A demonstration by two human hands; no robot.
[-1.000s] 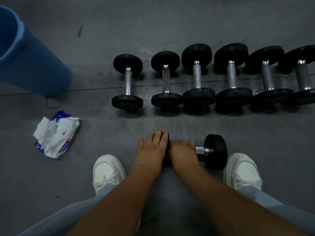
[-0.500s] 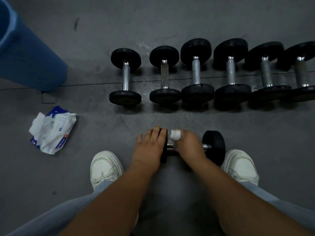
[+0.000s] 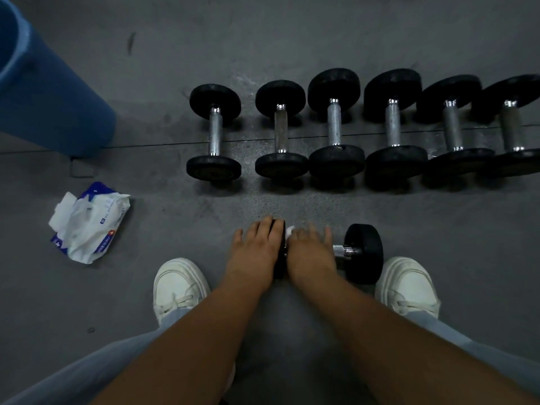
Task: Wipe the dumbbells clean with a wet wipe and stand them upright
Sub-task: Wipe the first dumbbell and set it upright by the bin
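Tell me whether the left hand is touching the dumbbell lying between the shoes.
Touching. The head view shows the left hand resting on the left end of the dumbbell, its fingers overlapping the plate with no gap.

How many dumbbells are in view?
7. Lying in a row ahead, left to right: dumbbell 1, dumbbell 2, dumbbell 3, dumbbell 4, dumbbell 5, dumbbell 6 at the right edge. Nearest, dumbbell 7 lies under left hand and right hand. More may lie offscreen.
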